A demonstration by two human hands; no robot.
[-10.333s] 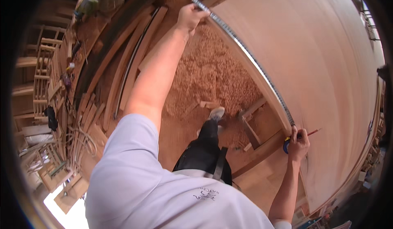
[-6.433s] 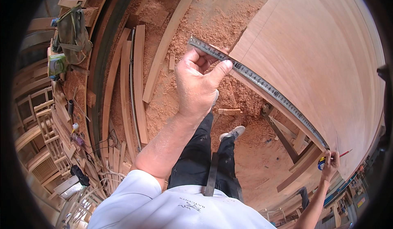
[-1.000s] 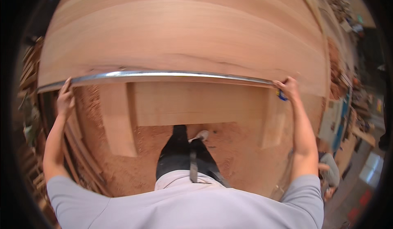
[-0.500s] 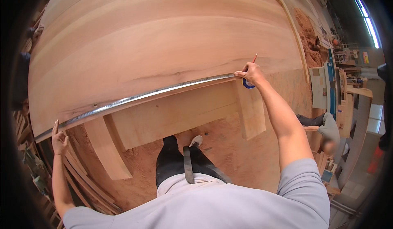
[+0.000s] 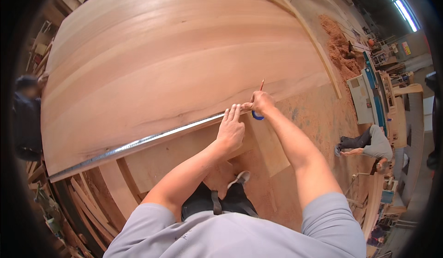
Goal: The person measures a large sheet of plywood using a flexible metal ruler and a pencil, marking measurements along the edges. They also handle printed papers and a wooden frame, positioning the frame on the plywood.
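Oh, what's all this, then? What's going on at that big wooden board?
Someone has a metal measuring tape lying along the near edge of a large wooden panel, reaching its left corner. The left hand lies across the tape, fingers extended. Close beside it, the right hand holds a red pencil, with the blue tape case just beneath. Another person is off to the right.

A head-worn fisheye looks down on both hands from nearby.
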